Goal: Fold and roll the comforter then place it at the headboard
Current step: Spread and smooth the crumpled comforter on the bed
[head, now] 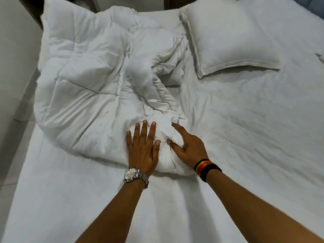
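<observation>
A white quilted comforter (84,81) lies crumpled over the left half of the bed, its near end bunched into a tight lump. My left hand (142,151), with a silver watch on the wrist, rests flat on that lump with fingers spread. My right hand (187,146), wearing dark wristbands, curls over the right side of the same lump and pinches a fold of fabric. The far end of the comforter reaches up toward the top left of the bed.
A white pillow (228,37) lies at the upper right on the white bed sheet (245,137). A second pillow's corner (320,57) shows at the right edge. Light floor (15,85) runs along the bed's left side, with dark wood (33,9) at the top left.
</observation>
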`<state>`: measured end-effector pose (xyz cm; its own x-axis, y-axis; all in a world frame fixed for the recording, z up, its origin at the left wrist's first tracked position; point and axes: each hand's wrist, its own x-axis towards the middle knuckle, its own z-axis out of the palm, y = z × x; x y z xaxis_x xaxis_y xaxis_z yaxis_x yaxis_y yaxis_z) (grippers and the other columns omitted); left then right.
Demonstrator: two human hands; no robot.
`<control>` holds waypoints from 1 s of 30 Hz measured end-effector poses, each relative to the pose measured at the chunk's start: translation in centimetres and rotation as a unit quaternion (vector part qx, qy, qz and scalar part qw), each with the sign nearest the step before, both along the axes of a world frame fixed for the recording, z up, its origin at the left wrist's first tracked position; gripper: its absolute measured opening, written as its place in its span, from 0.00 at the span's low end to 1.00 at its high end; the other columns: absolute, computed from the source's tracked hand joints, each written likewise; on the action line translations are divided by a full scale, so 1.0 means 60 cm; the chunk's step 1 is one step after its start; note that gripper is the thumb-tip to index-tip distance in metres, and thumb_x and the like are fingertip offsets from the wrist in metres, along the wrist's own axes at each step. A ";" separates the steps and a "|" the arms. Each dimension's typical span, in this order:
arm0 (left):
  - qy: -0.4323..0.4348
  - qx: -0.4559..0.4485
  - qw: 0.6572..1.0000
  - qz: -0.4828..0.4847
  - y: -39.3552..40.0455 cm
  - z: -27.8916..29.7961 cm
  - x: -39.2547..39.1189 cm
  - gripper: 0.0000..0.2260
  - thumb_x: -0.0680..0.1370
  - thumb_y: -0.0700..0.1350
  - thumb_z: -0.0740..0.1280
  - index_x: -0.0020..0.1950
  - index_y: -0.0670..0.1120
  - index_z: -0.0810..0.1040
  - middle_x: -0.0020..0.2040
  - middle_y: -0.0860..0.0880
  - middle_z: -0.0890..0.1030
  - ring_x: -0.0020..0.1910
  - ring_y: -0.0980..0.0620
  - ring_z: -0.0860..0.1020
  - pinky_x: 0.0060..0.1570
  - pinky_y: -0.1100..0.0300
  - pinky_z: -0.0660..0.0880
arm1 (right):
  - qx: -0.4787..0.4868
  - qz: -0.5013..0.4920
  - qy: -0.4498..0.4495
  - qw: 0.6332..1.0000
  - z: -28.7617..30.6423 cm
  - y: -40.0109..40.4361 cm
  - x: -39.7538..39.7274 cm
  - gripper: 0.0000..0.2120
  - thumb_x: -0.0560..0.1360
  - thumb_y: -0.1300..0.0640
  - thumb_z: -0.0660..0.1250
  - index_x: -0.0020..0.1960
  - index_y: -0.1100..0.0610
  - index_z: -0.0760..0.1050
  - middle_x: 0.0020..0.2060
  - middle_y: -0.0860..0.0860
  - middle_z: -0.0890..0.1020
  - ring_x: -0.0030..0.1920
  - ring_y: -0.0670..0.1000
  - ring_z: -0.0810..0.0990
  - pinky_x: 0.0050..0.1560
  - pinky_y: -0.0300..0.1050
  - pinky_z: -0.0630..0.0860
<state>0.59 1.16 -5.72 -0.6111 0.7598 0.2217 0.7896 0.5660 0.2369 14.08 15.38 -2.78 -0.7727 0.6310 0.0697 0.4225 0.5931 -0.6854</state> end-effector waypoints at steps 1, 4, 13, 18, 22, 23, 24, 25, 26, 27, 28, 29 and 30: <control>-0.010 0.007 1.000 -0.002 -0.013 0.021 0.013 0.27 0.86 0.57 0.45 0.85 0.52 0.58 0.85 0.47 0.57 0.84 0.46 0.53 0.79 0.36 0.51 | -0.038 -0.022 0.023 0.999 0.021 -0.032 0.021 0.29 0.80 0.41 0.70 0.79 0.40 0.67 0.58 0.49 0.87 0.54 0.54 0.86 0.56 0.51 0.81; -0.047 0.037 0.998 -0.037 -0.064 0.087 0.069 0.26 0.86 0.56 0.47 0.83 0.53 0.62 0.84 0.48 0.61 0.84 0.45 0.55 0.79 0.36 0.50 | -0.132 -0.087 0.105 0.982 0.085 -0.131 0.104 0.26 0.79 0.46 0.74 0.75 0.40 0.73 0.66 0.41 0.83 0.65 0.44 0.81 0.67 0.43 0.77; -0.092 -0.182 0.948 -0.243 -0.199 0.104 0.286 0.26 0.86 0.61 0.45 0.83 0.57 0.63 0.84 0.51 0.62 0.84 0.45 0.55 0.80 0.43 0.45 | -0.249 -0.239 -0.016 0.938 0.070 -0.308 0.431 0.29 0.74 0.43 0.78 0.73 0.46 0.78 0.69 0.50 0.82 0.69 0.53 0.79 0.69 0.45 0.74; -0.066 -0.121 0.965 -0.225 -0.246 0.042 0.306 0.26 0.87 0.58 0.48 0.85 0.54 0.58 0.86 0.49 0.55 0.85 0.46 0.50 0.81 0.44 0.41 | -0.019 -0.227 -0.197 0.954 0.019 -0.352 0.445 0.38 0.80 0.33 0.64 0.84 0.47 0.59 0.82 0.60 0.61 0.80 0.62 0.61 0.78 0.62 0.61; -0.048 0.057 0.991 -0.111 -0.329 0.013 0.248 0.26 0.86 0.54 0.53 0.85 0.52 0.58 0.86 0.44 0.52 0.85 0.44 0.50 0.81 0.43 0.46 | 0.133 -0.118 -0.151 0.972 0.025 -0.376 0.346 0.37 0.81 0.33 0.57 0.85 0.48 0.56 0.85 0.60 0.53 0.84 0.62 0.53 0.80 0.70 0.48; -0.048 0.083 0.994 -0.051 -0.355 0.007 0.217 0.27 0.85 0.54 0.54 0.85 0.51 0.58 0.86 0.42 0.52 0.85 0.42 0.51 0.81 0.42 0.48 | 0.142 -0.081 -0.152 0.975 0.022 -0.379 0.313 0.37 0.82 0.34 0.58 0.85 0.49 0.57 0.85 0.61 0.53 0.84 0.63 0.53 0.80 0.72 0.48; -0.053 0.109 0.993 0.016 -0.380 0.003 0.183 0.27 0.85 0.54 0.55 0.85 0.49 0.58 0.85 0.39 0.52 0.84 0.40 0.53 0.80 0.42 0.51 | 0.150 -0.050 -0.155 0.975 0.020 -0.381 0.282 0.36 0.83 0.35 0.60 0.85 0.50 0.57 0.85 0.61 0.52 0.84 0.64 0.53 0.79 0.73 0.47; -0.063 0.129 0.986 0.087 -0.405 -0.002 0.145 0.28 0.85 0.53 0.55 0.84 0.46 0.58 0.84 0.37 0.53 0.83 0.37 0.55 0.79 0.41 0.54 | 0.156 -0.021 -0.155 0.975 0.015 -0.383 0.247 0.36 0.83 0.36 0.61 0.85 0.50 0.58 0.85 0.61 0.51 0.84 0.64 0.52 0.79 0.74 0.47; -0.087 0.144 0.974 0.154 -0.427 -0.006 0.106 0.28 0.86 0.53 0.56 0.84 0.44 0.58 0.84 0.35 0.53 0.83 0.36 0.55 0.78 0.41 0.55 | 0.162 0.005 -0.151 0.975 0.010 -0.384 0.214 0.36 0.83 0.36 0.61 0.85 0.50 0.58 0.85 0.61 0.51 0.84 0.64 0.52 0.78 0.75 0.46; -0.124 0.158 0.957 0.209 -0.445 -0.010 0.066 0.29 0.86 0.52 0.56 0.85 0.43 0.56 0.84 0.35 0.52 0.83 0.36 0.54 0.79 0.42 0.54 | 0.166 0.029 -0.146 0.975 0.005 -0.384 0.180 0.36 0.83 0.35 0.61 0.85 0.49 0.58 0.85 0.62 0.51 0.84 0.65 0.52 0.78 0.75 0.46; -0.165 0.172 0.938 0.250 -0.459 -0.012 0.027 0.30 0.86 0.52 0.56 0.85 0.43 0.53 0.85 0.36 0.51 0.83 0.37 0.53 0.80 0.45 0.51 | 0.168 0.049 -0.145 0.974 -0.001 -0.383 0.146 0.36 0.82 0.34 0.60 0.85 0.49 0.57 0.85 0.61 0.50 0.84 0.65 0.51 0.78 0.76 0.45; -0.201 0.189 0.922 0.273 -0.465 -0.015 -0.009 0.31 0.87 0.53 0.56 0.86 0.43 0.50 0.85 0.38 0.50 0.84 0.39 0.51 0.81 0.49 0.49 | 0.168 0.062 -0.148 0.973 -0.006 -0.380 0.117 0.37 0.82 0.33 0.57 0.86 0.47 0.55 0.85 0.61 0.49 0.84 0.64 0.49 0.78 0.76 0.44; -0.223 0.207 0.909 0.285 -0.467 -0.019 -0.047 0.32 0.86 0.54 0.56 0.86 0.44 0.47 0.85 0.40 0.49 0.84 0.42 0.51 0.81 0.53 0.47 | 0.165 0.074 -0.154 0.971 -0.012 -0.377 0.087 0.38 0.82 0.30 0.55 0.86 0.45 0.53 0.85 0.60 0.47 0.85 0.64 0.47 0.78 0.76 0.43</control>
<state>-2.24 -26.84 -6.84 -0.9788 0.1989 0.0494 0.1685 0.6433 0.7469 19.31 -7.23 -3.51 -0.8699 0.4933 0.0006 0.4701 0.8293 -0.3020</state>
